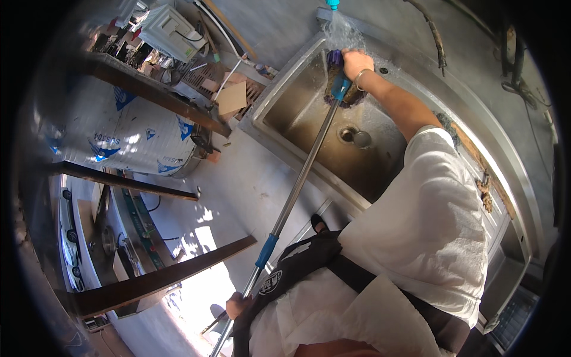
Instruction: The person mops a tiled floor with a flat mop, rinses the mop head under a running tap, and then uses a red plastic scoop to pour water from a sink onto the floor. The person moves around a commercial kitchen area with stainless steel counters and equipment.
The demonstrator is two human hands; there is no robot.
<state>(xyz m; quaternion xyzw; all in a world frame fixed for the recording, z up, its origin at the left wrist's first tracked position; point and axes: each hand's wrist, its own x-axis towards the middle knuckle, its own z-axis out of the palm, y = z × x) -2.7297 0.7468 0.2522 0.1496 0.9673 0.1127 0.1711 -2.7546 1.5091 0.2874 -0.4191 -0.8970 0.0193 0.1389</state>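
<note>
A long-handled mop [304, 172] with a silver pole and blue joints slants from my lower left up into the stainless steel sink [284, 113]. My left hand [238, 306] is wrapped round the lower part of the pole, near my waist. Over the basin, my right hand [357, 62] grips the mop's purple and brown fluffy head [331, 80], with the fingers partly hidden. Water [346, 33] sprays from a teal tap nozzle [333, 5] just above that hand. Dirty brownish water lies around the drain [349, 134].
Left of the sink are a cardboard piece [232, 99] and a white box-shaped appliance [171, 33]. A large metal cylinder [140, 134] lies behind dark wooden beams [172, 276]. A brown rope [485, 191] hangs at the counter's right side.
</note>
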